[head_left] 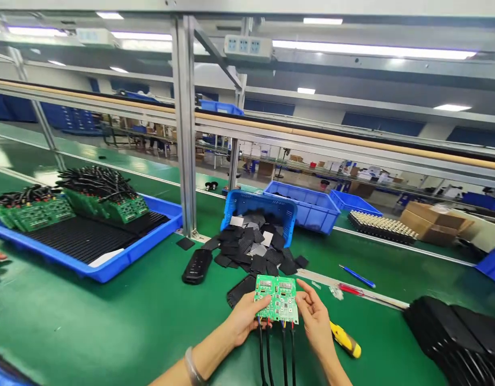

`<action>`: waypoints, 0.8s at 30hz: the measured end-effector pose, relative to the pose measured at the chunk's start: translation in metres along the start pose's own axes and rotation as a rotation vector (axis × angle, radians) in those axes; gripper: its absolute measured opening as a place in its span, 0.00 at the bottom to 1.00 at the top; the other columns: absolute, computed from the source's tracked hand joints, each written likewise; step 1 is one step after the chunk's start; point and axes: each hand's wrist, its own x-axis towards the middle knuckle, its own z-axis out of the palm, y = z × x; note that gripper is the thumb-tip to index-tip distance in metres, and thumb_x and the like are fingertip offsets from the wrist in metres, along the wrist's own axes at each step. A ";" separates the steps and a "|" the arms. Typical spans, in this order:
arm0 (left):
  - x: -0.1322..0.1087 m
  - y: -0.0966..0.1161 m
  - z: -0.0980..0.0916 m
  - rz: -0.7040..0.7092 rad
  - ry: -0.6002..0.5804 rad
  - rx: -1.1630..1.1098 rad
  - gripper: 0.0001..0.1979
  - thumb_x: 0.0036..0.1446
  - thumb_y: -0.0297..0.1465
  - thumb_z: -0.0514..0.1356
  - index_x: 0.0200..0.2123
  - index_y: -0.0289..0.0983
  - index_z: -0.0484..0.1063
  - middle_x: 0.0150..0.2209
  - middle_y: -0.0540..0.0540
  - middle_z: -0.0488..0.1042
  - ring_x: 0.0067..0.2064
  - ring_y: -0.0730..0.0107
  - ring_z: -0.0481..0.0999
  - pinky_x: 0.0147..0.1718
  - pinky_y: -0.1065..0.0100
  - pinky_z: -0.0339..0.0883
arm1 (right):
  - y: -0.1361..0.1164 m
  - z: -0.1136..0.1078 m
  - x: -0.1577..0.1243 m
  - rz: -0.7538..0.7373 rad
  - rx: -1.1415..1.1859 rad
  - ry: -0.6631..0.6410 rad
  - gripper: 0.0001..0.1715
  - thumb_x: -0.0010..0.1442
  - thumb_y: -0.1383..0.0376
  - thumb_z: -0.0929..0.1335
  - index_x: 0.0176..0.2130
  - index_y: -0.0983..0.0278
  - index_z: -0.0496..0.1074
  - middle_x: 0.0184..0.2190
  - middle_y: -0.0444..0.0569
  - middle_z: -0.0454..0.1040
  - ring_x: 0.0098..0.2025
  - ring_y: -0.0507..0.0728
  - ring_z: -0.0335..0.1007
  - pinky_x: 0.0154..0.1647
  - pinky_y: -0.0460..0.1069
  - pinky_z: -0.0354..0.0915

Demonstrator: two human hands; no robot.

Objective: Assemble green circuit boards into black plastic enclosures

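Observation:
A green circuit board point(286, 309), made of two joined halves with small displays, is held up in front of me. Black cables with coloured wire ends run down from its lower edge. My left hand point(247, 316) grips its left side, thumb on the front face and fingers behind. At the right edge my right hand point(311, 308) pinches the board, its index finger raised along the upper corner. Just behind the board lies a black plastic housing point(239, 290), partly hidden. Another black housing point(197, 266) with button openings rests farther left.
A tipped blue bin point(291, 214) spills black pads point(247, 241) onto the green table. Left stands a blue tray point(106, 273) of cabled boards. To the right lie a yellow-handled tool point(346, 340), red screwdriver point(352, 290), blue pen point(357, 276) and stacked black housings point(452, 332).

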 end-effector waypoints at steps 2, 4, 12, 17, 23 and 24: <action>0.002 -0.006 -0.002 0.118 0.009 0.091 0.27 0.44 0.48 0.68 0.37 0.30 0.74 0.27 0.44 0.75 0.24 0.74 0.70 0.23 0.73 0.66 | 0.002 0.000 0.000 -0.038 -0.091 0.077 0.30 0.51 0.46 0.70 0.43 0.65 0.74 0.31 0.49 0.71 0.29 0.54 0.63 0.29 0.48 0.62; -0.001 -0.010 -0.005 0.182 0.011 0.159 0.28 0.44 0.51 0.67 0.35 0.30 0.75 0.26 0.45 0.75 0.25 0.74 0.69 0.22 0.74 0.66 | 0.003 0.001 0.000 -0.036 -0.136 0.100 0.25 0.50 0.47 0.71 0.36 0.65 0.76 0.31 0.50 0.71 0.31 0.55 0.64 0.32 0.49 0.62; -0.014 -0.012 -0.007 0.312 0.018 0.348 0.25 0.50 0.50 0.63 0.34 0.30 0.76 0.26 0.45 0.74 0.24 0.73 0.67 0.21 0.72 0.68 | -0.003 0.001 -0.003 0.060 -0.121 0.151 0.25 0.50 0.46 0.70 0.32 0.65 0.71 0.25 0.46 0.69 0.28 0.54 0.62 0.30 0.48 0.63; -0.013 -0.017 -0.007 0.352 0.035 0.457 0.21 0.54 0.46 0.61 0.33 0.31 0.76 0.24 0.46 0.73 0.23 0.71 0.68 0.23 0.71 0.68 | -0.009 0.000 -0.008 0.104 -0.147 0.049 0.25 0.49 0.46 0.71 0.27 0.66 0.72 0.23 0.48 0.70 0.26 0.54 0.63 0.27 0.47 0.62; -0.017 -0.017 -0.005 0.399 0.055 0.649 0.18 0.57 0.43 0.58 0.29 0.33 0.74 0.21 0.47 0.72 0.22 0.70 0.70 0.23 0.72 0.67 | -0.002 0.001 -0.008 0.091 -0.224 0.020 0.24 0.53 0.46 0.67 0.27 0.65 0.69 0.22 0.44 0.66 0.25 0.53 0.59 0.27 0.47 0.59; -0.017 -0.018 -0.004 0.394 0.070 0.654 0.18 0.57 0.43 0.57 0.30 0.33 0.75 0.22 0.47 0.72 0.21 0.70 0.70 0.23 0.72 0.67 | -0.002 0.002 -0.010 0.079 -0.250 0.020 0.23 0.54 0.47 0.67 0.27 0.65 0.69 0.21 0.43 0.64 0.24 0.52 0.57 0.26 0.47 0.57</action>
